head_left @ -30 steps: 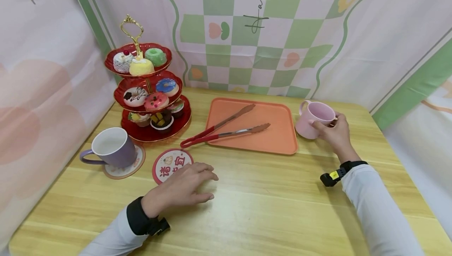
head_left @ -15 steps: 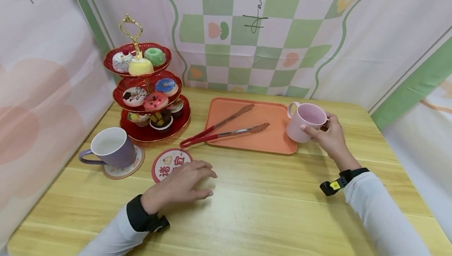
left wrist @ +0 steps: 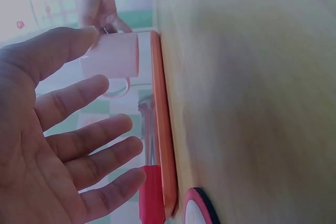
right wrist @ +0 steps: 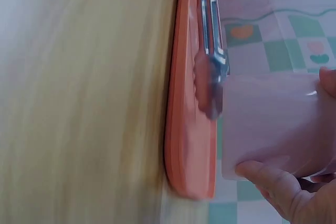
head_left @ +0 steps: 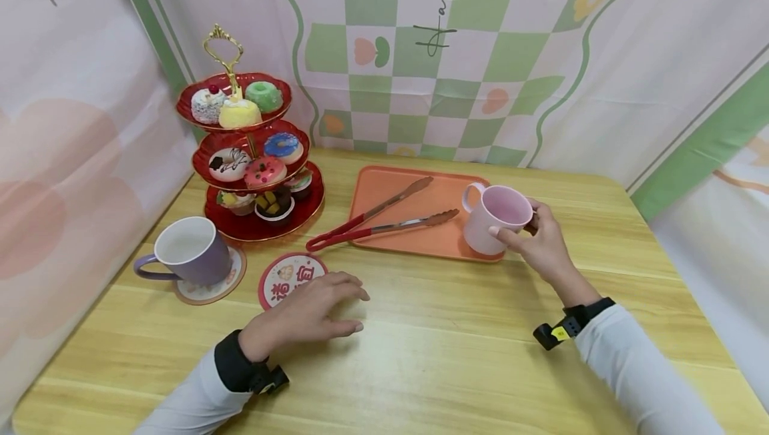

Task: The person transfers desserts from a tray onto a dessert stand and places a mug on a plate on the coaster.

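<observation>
My right hand (head_left: 543, 241) grips a pink mug (head_left: 486, 231) by its right side, with the thumb on the near wall. The mug's handle points left and back, and its mouth faces up. Both wrist views show a gap between the mug's base (right wrist: 231, 129) and the orange tray (head_left: 432, 245), so it hangs above the tray's right end. Red-handled tongs (head_left: 396, 225) lie spread on the tray, their handle end over its left edge. With fingers spread and holding nothing, my left hand (head_left: 306, 311) hovers near a red-rimmed round coaster (head_left: 279, 281), partly covering it.
On the left, a purple mug (head_left: 198, 255) stands on another coaster (head_left: 234, 281). Behind it rises a three-tier red stand (head_left: 252, 231) with a gold handle, bearing several small cakes and doughnuts. A patterned cloth (head_left: 414, 55) hangs along the table's back edge.
My right hand has carried the pink mug leftward and slightly nearer, from beside the tray to above its right end. My left hand has hardly moved.
</observation>
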A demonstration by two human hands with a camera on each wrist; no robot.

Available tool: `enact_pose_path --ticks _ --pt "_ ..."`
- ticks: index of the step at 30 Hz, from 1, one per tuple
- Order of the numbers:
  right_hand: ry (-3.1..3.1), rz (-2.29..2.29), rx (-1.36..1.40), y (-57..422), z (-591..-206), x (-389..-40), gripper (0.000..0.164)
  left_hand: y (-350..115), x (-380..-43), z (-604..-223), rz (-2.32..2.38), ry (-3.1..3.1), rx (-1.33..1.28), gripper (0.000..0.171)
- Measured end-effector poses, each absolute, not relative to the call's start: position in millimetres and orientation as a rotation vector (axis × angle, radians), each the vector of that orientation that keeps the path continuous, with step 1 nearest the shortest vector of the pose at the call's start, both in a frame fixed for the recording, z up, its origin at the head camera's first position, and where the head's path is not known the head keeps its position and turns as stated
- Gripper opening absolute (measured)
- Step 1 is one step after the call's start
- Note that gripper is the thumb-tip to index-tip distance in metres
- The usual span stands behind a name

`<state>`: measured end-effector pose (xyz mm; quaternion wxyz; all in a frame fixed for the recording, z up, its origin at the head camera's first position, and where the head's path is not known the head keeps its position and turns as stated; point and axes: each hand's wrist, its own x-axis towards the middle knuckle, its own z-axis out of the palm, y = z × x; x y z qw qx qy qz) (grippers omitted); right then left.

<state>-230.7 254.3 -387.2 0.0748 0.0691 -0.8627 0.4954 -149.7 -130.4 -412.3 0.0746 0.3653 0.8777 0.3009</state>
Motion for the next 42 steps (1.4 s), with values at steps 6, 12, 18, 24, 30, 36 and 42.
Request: enact_pose_path --ticks 6,12,18,24,30,36,42 --pt "-2.618 1.563 0.293 241.1 -388.3 -220.6 0.073 -130.9 -151.3 -411.8 0.984 2.604 1.072 0.038" --pt "-2.614 1.625 0.379 229.7 -390.8 -212.7 0.074 -131.3 -151.6 -411.3 1.023 2.6 1.048 0.038" --pt "-2.582 1.668 0.478 216.6 -389.6 -204.0 0.073 -129.0 -150.0 -412.5 1.099 2.639 0.998 0.041" --pt "-2.558 1.725 0.595 203.1 -388.4 -198.9 0.071 -127.5 -149.2 -411.4 1.223 2.689 0.906 0.041" --pt "-2.564 1.818 0.636 190.8 -389.0 -192.7 0.072 -124.4 -148.7 -414.0 1.346 2.645 0.848 0.039" --pt "-2.563 1.848 0.686 179.0 -391.2 -188.5 0.073 -119.0 -150.1 -415.1 1.466 2.553 0.714 0.044" --pt "-2.549 1.881 0.713 170.1 -390.4 -184.9 0.073 -114.4 -153.5 -412.5 1.633 2.432 0.529 0.064"
